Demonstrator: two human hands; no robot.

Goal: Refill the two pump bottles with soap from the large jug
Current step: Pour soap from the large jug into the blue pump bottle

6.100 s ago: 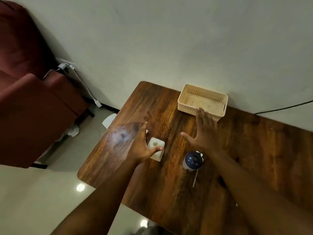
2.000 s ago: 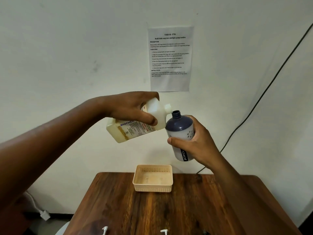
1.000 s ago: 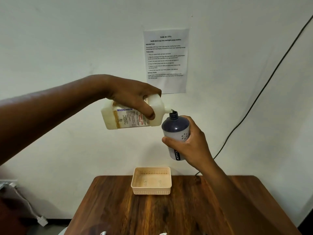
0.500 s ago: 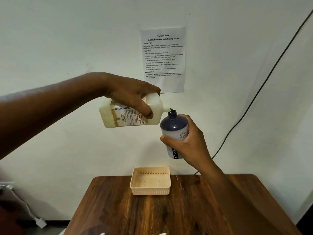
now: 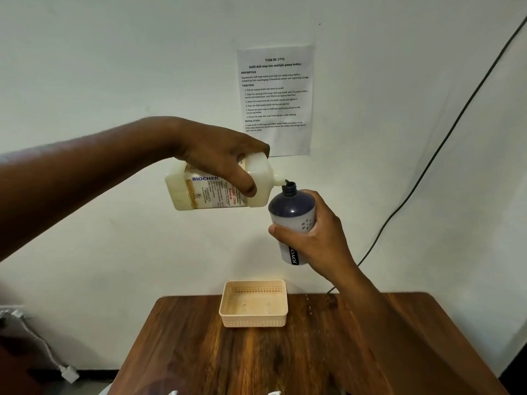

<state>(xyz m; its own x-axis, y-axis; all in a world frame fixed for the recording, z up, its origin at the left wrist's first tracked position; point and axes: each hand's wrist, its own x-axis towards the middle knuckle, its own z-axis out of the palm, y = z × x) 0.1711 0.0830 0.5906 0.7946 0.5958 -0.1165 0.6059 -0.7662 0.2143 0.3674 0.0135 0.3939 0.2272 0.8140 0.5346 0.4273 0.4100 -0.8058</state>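
Observation:
My left hand [image 5: 225, 158] grips the large cream soap jug [image 5: 196, 192] from above and holds it on its side, high over the table. Its spout [image 5: 279, 181] touches the open neck of the dark blue and white pump bottle [image 5: 292, 208]. My right hand [image 5: 316, 240] is wrapped round that bottle's lower body and holds it upright just right of the jug. The bottle has no pump head on it. Two small white tips [image 5: 273, 392] show at the bottom edge of the view.
A beige perforated basket [image 5: 253, 320] sits at the back of the wooden table [image 5: 328, 352], against the wall. A printed task sheet [image 5: 275, 98] hangs on the wall. A black cable [image 5: 427, 166] runs down the wall at right. A white plug and cord [image 5: 68, 373] lie on the floor at left.
Over six seconds both hands rose from the table with the jug and the bottle. In the last two seconds the jug tipped level and its spout reached the bottle's neck.

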